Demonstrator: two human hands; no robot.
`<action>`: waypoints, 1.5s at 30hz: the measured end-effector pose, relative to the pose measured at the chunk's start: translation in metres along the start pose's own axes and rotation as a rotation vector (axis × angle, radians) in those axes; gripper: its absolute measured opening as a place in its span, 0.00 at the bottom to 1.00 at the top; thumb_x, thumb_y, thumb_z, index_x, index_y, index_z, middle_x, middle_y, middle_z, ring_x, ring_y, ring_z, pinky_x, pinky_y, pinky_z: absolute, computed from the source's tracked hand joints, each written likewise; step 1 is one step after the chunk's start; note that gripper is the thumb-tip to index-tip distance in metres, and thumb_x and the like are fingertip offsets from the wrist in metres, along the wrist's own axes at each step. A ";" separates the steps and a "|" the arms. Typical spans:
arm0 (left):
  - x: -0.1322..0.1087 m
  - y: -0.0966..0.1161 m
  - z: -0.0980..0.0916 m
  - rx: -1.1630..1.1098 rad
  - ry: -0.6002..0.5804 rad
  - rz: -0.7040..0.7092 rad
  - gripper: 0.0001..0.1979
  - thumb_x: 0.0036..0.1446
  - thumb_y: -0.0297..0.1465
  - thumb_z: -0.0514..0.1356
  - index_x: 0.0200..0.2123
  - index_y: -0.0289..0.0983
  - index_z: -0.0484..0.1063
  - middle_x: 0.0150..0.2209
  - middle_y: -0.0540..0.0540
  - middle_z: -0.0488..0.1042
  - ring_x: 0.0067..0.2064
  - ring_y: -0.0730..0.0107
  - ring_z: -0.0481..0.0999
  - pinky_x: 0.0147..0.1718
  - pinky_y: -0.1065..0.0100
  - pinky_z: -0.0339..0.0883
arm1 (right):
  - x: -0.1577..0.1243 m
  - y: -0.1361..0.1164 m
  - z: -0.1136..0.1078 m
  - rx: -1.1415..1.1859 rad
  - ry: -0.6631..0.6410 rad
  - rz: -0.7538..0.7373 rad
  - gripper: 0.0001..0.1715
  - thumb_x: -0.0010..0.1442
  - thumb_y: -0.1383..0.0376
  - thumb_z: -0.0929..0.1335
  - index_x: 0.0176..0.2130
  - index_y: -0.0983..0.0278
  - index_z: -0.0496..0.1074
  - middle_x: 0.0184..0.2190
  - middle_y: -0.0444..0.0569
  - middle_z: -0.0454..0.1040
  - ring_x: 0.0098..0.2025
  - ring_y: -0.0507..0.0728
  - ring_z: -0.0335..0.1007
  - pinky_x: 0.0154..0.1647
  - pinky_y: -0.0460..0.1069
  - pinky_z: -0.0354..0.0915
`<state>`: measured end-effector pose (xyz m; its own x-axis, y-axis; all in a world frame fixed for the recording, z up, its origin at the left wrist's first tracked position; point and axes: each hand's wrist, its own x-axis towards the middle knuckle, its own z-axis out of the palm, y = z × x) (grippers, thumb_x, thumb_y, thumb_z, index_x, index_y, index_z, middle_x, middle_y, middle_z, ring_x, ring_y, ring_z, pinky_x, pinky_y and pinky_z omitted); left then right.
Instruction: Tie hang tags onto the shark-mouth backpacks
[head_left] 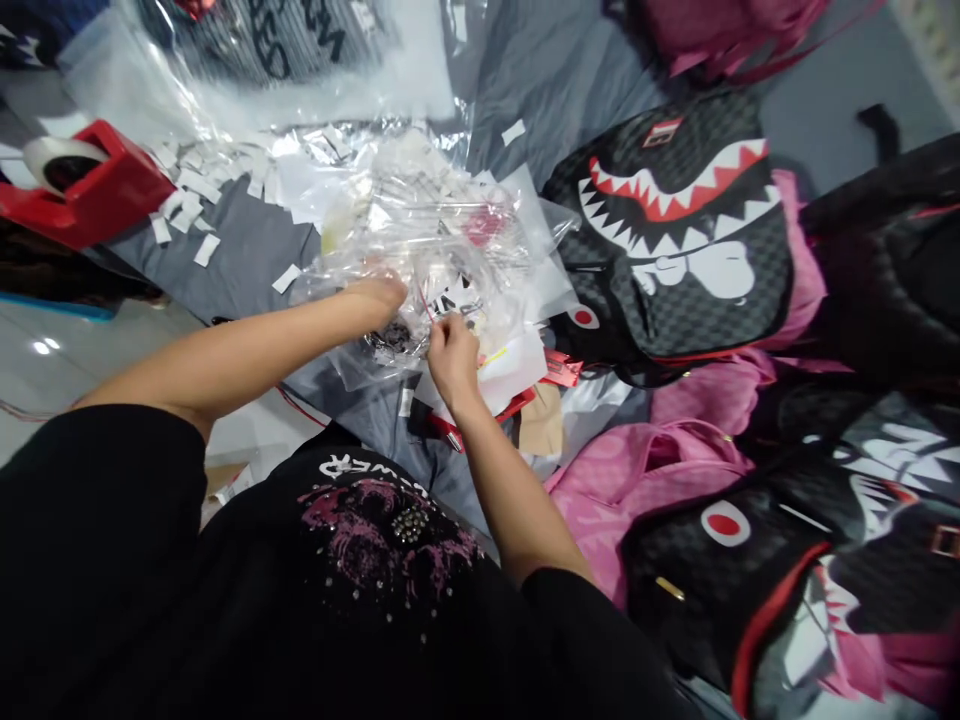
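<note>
The plastic bag (487,265) is clear, thin and glossy, with many wrinkles; the tape dispenser (127,190) looks like smooth, shiny plastic; the grey cloth (499,90) is matt and creased; small slips (206,250) look like matt paper

A wrinkled grey cloth (525,75) covers the work surface. On its left edge sits a red tape dispenser (124,185); loose white paper slips (182,210) are scattered beside it. A large clear plastic bag (424,90) with a striped item inside lies at the far side, crumpled clear plastic (487,215) in the middle. To the right rest a black checkered shark-mouth backpack (686,250) and a pink backpack (600,480).
</note>
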<state>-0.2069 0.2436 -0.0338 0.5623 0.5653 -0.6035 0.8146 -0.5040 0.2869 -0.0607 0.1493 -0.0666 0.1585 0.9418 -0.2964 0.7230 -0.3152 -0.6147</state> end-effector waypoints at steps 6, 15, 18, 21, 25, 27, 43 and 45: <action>-0.062 0.018 0.008 0.114 0.045 0.167 0.38 0.58 0.24 0.56 0.70 0.38 0.49 0.67 0.31 0.59 0.65 0.49 0.62 0.61 0.51 0.57 | -0.056 0.030 -0.022 0.207 0.031 0.024 0.08 0.62 0.62 0.62 0.31 0.59 0.65 0.28 0.46 0.73 0.34 0.59 0.71 0.37 0.50 0.64; -0.033 0.037 0.041 0.012 0.290 0.360 0.10 0.64 0.32 0.54 0.40 0.38 0.76 0.37 0.45 0.79 0.42 0.63 0.78 0.47 0.63 0.66 | -0.077 0.021 -0.016 0.618 0.153 -0.007 0.10 0.62 0.58 0.64 0.33 0.61 0.68 0.27 0.43 0.72 0.27 0.52 0.69 0.30 0.47 0.65; -0.032 0.041 0.042 -0.107 0.327 0.373 0.09 0.63 0.32 0.56 0.39 0.39 0.76 0.38 0.46 0.79 0.42 0.64 0.78 0.41 0.67 0.66 | -0.078 0.024 -0.011 0.868 0.191 0.086 0.11 0.59 0.56 0.66 0.33 0.61 0.67 0.29 0.43 0.74 0.25 0.51 0.70 0.27 0.46 0.65; -0.037 0.050 0.042 -0.300 0.309 0.325 0.08 0.61 0.31 0.57 0.37 0.38 0.77 0.36 0.46 0.80 0.39 0.66 0.77 0.37 0.68 0.64 | -0.077 0.029 -0.010 1.067 0.231 0.126 0.13 0.57 0.55 0.69 0.33 0.62 0.67 0.28 0.43 0.75 0.25 0.51 0.70 0.24 0.44 0.63; -0.038 0.064 0.041 -0.508 0.260 0.281 0.06 0.59 0.31 0.59 0.36 0.37 0.77 0.31 0.48 0.79 0.32 0.70 0.75 0.33 0.69 0.62 | -0.079 0.039 -0.015 1.224 0.273 0.172 0.14 0.55 0.55 0.71 0.32 0.63 0.68 0.27 0.44 0.78 0.22 0.49 0.70 0.20 0.42 0.57; -0.035 0.068 0.039 -0.467 0.275 0.257 0.06 0.59 0.31 0.60 0.35 0.37 0.76 0.30 0.48 0.78 0.31 0.70 0.74 0.32 0.69 0.61 | -0.079 0.043 -0.017 1.250 0.277 0.198 0.15 0.54 0.55 0.72 0.31 0.63 0.68 0.27 0.45 0.78 0.21 0.48 0.69 0.19 0.42 0.57; -0.018 0.056 0.047 -0.120 0.384 0.302 0.09 0.64 0.31 0.54 0.41 0.39 0.75 0.41 0.45 0.79 0.43 0.64 0.78 0.38 0.67 0.65 | -0.071 0.059 -0.026 1.187 0.574 0.325 0.14 0.50 0.56 0.74 0.30 0.65 0.75 0.31 0.46 0.79 0.31 0.52 0.75 0.27 0.43 0.60; -0.014 0.052 0.047 -0.224 0.387 0.306 0.09 0.62 0.30 0.55 0.39 0.39 0.76 0.40 0.46 0.79 0.41 0.65 0.77 0.39 0.67 0.65 | -0.071 0.062 -0.028 1.211 0.632 0.329 0.13 0.50 0.57 0.74 0.30 0.65 0.75 0.32 0.46 0.79 0.32 0.51 0.75 0.29 0.43 0.61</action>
<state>-0.1791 0.1787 -0.0453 0.7556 0.6348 -0.1614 0.5918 -0.5560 0.5836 -0.0079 0.0664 -0.0635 0.7106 0.5968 -0.3726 -0.3743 -0.1279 -0.9185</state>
